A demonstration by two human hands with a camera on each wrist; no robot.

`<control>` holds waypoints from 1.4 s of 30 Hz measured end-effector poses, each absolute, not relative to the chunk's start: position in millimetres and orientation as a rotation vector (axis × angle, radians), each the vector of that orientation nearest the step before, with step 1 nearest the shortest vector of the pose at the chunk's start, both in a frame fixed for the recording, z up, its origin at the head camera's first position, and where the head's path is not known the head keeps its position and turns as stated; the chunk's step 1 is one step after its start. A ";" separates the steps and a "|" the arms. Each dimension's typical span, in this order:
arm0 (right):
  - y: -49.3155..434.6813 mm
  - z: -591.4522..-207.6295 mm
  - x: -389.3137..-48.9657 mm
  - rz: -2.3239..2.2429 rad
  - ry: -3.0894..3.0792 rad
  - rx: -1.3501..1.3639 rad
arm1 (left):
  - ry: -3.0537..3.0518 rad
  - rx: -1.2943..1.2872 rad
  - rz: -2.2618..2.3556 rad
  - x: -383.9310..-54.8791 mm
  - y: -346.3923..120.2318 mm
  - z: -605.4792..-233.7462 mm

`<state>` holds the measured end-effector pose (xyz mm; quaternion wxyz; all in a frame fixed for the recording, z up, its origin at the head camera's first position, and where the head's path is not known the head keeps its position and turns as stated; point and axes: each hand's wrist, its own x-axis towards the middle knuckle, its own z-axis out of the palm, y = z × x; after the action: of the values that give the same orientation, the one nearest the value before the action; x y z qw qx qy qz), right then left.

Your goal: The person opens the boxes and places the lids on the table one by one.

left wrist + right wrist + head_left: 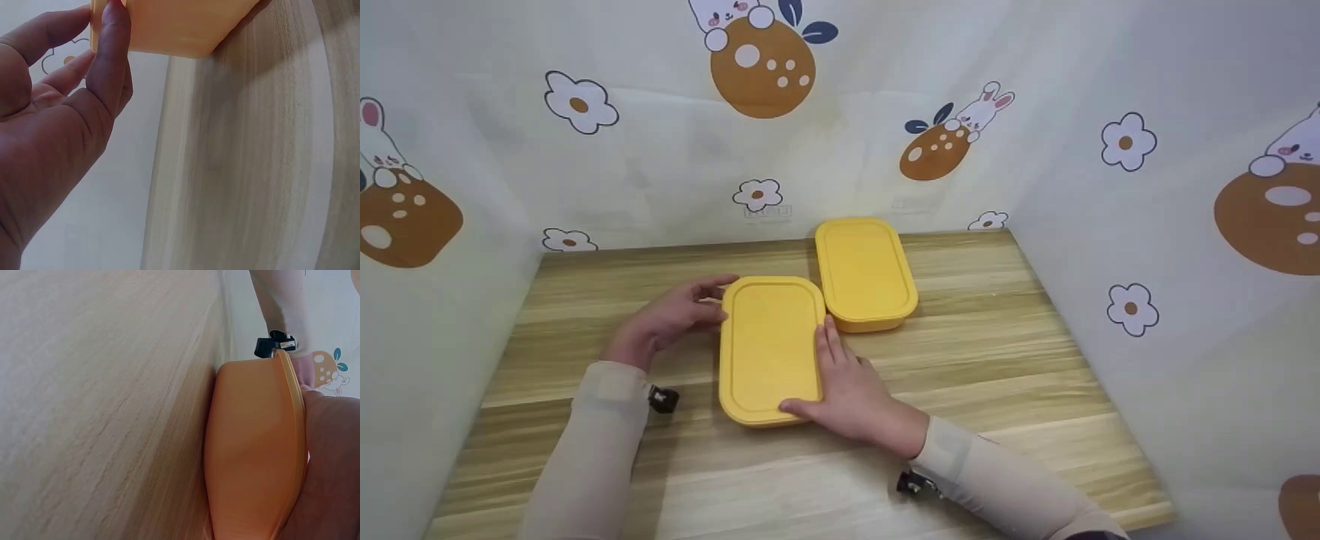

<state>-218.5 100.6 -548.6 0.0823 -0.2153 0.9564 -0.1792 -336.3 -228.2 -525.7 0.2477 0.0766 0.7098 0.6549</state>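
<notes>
A yellow rectangular food container [772, 345] with rounded corners and a lid stands on the table, long side running front to back. My left hand [671, 319] holds its left edge near the far corner. In the left wrist view, bent fingers [109, 62] lie against the lid's rim. On the other side, my right hand [855, 394] grips the right edge, thumb over the lid near the front corner and fingers along the side. The lid sits on the container, so the inside is hidden. The right wrist view shows the container's side wall [247, 450].
A second yellow lidded container [866, 274] stands behind and to the right, close to the first one's far right corner. The wood-grain table [997, 390] is bordered by a printed fabric wall [660, 165] at the back and both sides.
</notes>
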 end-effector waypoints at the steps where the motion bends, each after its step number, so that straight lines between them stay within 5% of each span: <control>1: 100.6 -548.4 -218.4 -0.535 2.859 -0.643 | 1.920 0.202 1.797 -337.0 -229.4 -527.4; 42: 107.6 -549.3 -218.5 -0.627 2.840 -0.662 | 1.760 0.231 1.949 -339.4 -238.4 -543.6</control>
<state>-218.5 107.6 -549.3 0.0793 -0.2212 0.9491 -0.2096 -339.4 -238.4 -543.6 0.2498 0.0848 0.6465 0.7158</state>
